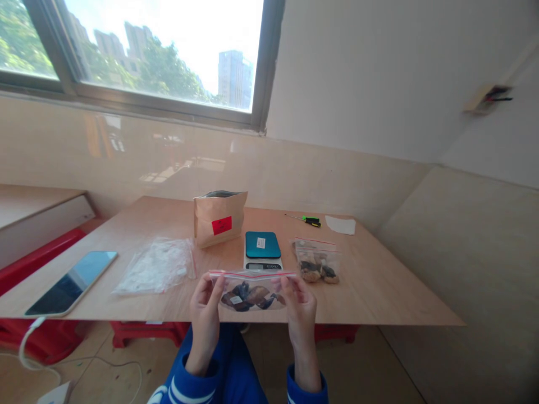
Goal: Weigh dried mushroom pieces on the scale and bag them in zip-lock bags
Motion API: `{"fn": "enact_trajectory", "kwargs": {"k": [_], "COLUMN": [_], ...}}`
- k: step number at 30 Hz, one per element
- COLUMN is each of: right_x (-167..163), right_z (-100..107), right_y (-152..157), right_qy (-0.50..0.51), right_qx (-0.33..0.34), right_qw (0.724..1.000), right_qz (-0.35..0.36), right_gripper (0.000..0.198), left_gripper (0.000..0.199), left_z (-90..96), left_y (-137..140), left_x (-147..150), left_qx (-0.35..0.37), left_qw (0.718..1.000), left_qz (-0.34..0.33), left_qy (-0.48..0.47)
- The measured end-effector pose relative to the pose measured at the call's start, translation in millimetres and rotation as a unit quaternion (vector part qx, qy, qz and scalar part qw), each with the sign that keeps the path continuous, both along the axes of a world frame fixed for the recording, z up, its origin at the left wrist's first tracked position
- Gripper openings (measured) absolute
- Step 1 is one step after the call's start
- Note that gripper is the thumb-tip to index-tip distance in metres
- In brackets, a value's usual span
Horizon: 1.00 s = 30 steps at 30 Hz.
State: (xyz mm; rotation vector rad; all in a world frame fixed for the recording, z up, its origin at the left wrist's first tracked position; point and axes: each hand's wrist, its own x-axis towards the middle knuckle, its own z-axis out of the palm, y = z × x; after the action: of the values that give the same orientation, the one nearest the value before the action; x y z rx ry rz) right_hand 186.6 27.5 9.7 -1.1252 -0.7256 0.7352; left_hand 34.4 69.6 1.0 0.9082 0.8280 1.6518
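Between my two hands a clear zip bag (252, 303) with a red seal strip is stretched sideways at the table's front edge. Several dark brown pieces and a small white label show through its plastic. My left hand (206, 306) pinches the bag's left top corner. The right top corner is pinched by my right hand (301, 303), thumb towards me. Just behind the bag stands a kitchen scale (263, 245) with a teal plate, its display partly in view. Right of the scale lie filled zip bags (318, 261) holding brown and dark pieces.
An open brown paper pouch (210, 227) with a red label stands behind left. A stack of clear bags (155, 266) and a phone (73, 283) on a cable lie left. Screwdrivers (309, 220) and a white paper (340, 225) are at the back right of the table (387, 292).
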Motion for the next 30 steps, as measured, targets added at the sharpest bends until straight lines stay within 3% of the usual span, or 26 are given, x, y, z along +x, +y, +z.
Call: {"fn": "enact_trajectory", "kwargs": {"k": [5,19,22,25,30], "right_x": [1,-10,-10,-8,-6], "right_z": [0,3,3,4,6], "right_y": [-1,0,1,1,-2], "right_qy": [-0.014,-0.104,-0.102,-0.088,-0.106], "right_qx": [-0.004,0.043,0.035,0.023,0.036], "right_qw": [1.0,0.987,0.989,0.993,0.991], "right_qz": [0.009,-0.117,-0.103,-0.069,-0.075], "right_gripper": [0.036,0.029,0.031,0.036,0.04], "left_gripper": [0.025,0.029,0.028,0.028,0.026], "left_z": [3.8,11.4,11.2,9.6,5.3], "left_y": [-1,-10,-9,-6,0], "left_x": [-1,3,0,-4,-6], "left_qx": [0.004,-0.003,-0.002,0.006,0.012], "left_qw": [1.0,0.995,0.995,0.997,0.999], "left_qz": [0.009,0.066,0.08,0.048,0.005], "left_qy": [0.019,0.073,0.067,0.063,0.053]}}
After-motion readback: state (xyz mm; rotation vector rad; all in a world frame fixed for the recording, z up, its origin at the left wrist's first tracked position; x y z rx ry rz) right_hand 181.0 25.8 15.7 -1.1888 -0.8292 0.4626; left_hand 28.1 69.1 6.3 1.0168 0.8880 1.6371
